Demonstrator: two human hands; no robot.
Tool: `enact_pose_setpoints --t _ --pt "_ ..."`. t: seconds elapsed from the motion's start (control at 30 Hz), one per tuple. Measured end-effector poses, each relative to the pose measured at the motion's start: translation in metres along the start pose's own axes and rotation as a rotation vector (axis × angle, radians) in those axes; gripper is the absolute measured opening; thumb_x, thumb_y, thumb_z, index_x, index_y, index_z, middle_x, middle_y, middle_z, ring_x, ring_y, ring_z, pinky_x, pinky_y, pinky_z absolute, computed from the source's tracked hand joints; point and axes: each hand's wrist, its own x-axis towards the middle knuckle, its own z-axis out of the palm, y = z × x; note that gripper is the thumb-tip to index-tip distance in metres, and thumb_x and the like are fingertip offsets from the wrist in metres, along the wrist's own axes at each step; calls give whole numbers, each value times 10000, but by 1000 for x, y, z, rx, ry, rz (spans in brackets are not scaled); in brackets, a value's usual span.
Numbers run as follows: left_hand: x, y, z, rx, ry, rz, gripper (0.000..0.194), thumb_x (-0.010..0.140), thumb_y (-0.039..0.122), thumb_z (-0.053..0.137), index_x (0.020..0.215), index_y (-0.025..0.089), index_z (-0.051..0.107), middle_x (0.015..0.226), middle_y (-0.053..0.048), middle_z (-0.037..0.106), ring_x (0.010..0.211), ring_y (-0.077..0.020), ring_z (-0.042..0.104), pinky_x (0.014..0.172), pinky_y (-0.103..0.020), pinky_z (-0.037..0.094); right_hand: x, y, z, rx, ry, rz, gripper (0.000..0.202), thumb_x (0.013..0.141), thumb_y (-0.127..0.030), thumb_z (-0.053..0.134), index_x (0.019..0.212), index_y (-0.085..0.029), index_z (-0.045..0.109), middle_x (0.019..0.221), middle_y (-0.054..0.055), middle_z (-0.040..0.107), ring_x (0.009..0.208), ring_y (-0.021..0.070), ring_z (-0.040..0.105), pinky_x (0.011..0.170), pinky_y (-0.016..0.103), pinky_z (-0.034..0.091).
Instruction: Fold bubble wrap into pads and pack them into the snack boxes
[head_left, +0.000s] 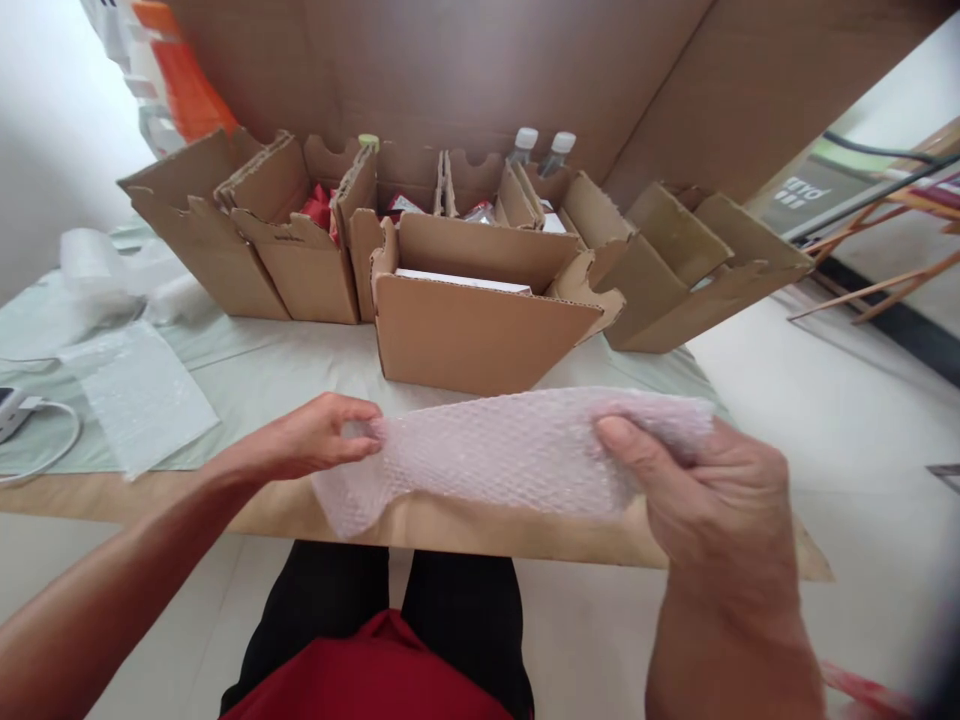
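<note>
A strip of bubble wrap [487,450] is stretched between my two hands above the front edge of the table. My left hand [330,435] pinches its left end between thumb and fingers, and a loose corner droops below. At the other end, my right hand [697,480] grips the wrap with the thumb on top; the fingers behind are mostly hidden. Just beyond the wrap stands an open cardboard box [465,335] with a white flat item [465,282] inside.
Several open cardboard boxes [300,265] stand in a row behind, some with red packets. Two capped bottles [559,150] rise at the back. Leftward lie a flat bubble wrap sheet [142,395], rolled clear plastic [94,270] and a white cable [64,440]. Tall cardboard [465,70] walls the back.
</note>
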Motion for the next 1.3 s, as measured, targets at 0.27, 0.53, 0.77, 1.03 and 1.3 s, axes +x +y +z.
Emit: enact_pose_setpoints --t 0.27,0.53,0.77,1.03,1.3 --pt "-15 -44 -45 77 -19 -253 332 827 503 638 1003 228 700 859 -31 721 777 -219 673 716 -319 532 -15 75 24 -64 -97 248 304 873 -476 675 867 -193 788 765 30 752 709 208 675 652 331 553" --pt "-23 -37 15 939 691 271 639 981 435 579 1538 162 426 1642 -256 343 1560 -458 260 1211 -644 277 -27 91 36 -673 -42 -131 751 977 -613 513 1565 -156 415 1585 240 465 1438 422 454 1096 644 395" --pt "-17 -58 86 936 380 353 626 1026 481 490 1559 159 426 1632 -228 415 1545 -422 325 1263 -654 100 -45 47 122 -549 -702 -523 586 1025 -477 562 1544 -217 481 1630 140 453 1504 332 394 1197 522 371" --pt "-18 -67 83 899 330 260 649 996 578 504 1561 264 449 1665 -150 398 1558 -431 286 1245 -707 40 -56 112 42 -732 -540 -329 536 1063 -396 441 1543 -164 493 1633 150 452 1505 347 406 1180 578 360" --pt "-26 -60 60 840 491 199 520 1060 465 378 1505 222 492 1675 -166 360 1591 -361 240 1270 -610 154 -21 128 8 -616 -216 -169 369 1019 -398 458 1185 -207 726 1266 123 748 1210 313 665 1026 505 489"
